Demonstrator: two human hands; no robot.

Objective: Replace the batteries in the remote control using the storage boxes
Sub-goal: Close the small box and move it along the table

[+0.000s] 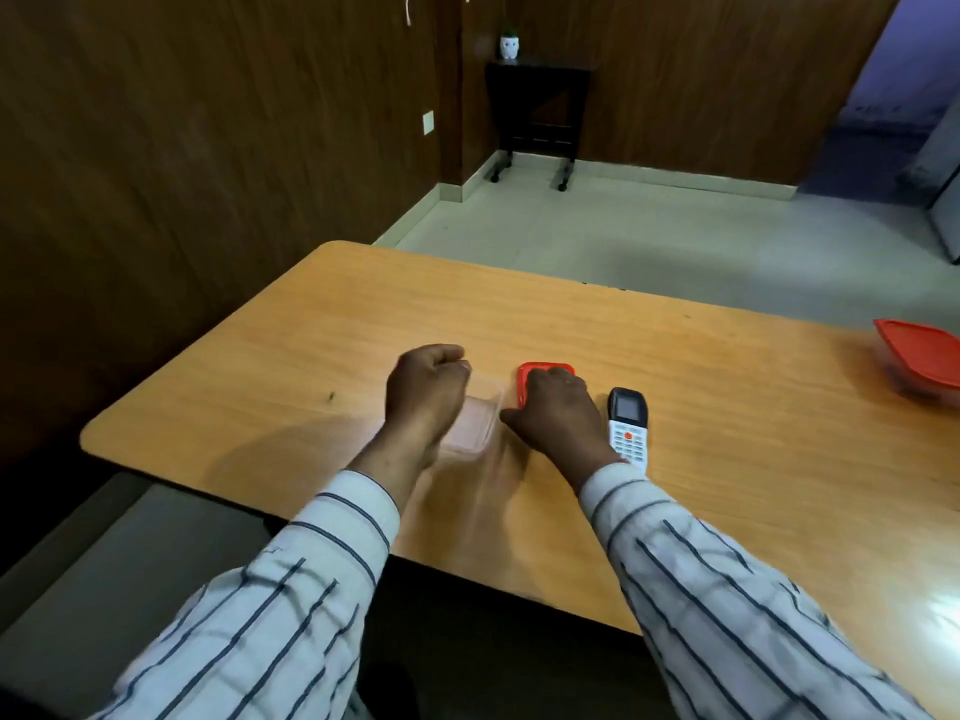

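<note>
A clear plastic storage box (475, 423) sits open on the wooden table (727, 407), blurred and partly behind my left hand (426, 389). That hand hovers over the box's left side with its fingers curled; what they hold is hidden. My right hand (558, 413) lies on the red lid (545, 371) just right of the box, fingers spread flat over it. A white remote control (628, 428) with a dark screen lies face up right beside my right wrist. A second box with a red lid (922, 361) stands at the table's far right edge.
A small dark speck (330, 396) lies on the table at the left. Beyond the table are a pale tiled floor, wood-panelled walls and a dark wheeled side table (537, 111) carrying a small white pot.
</note>
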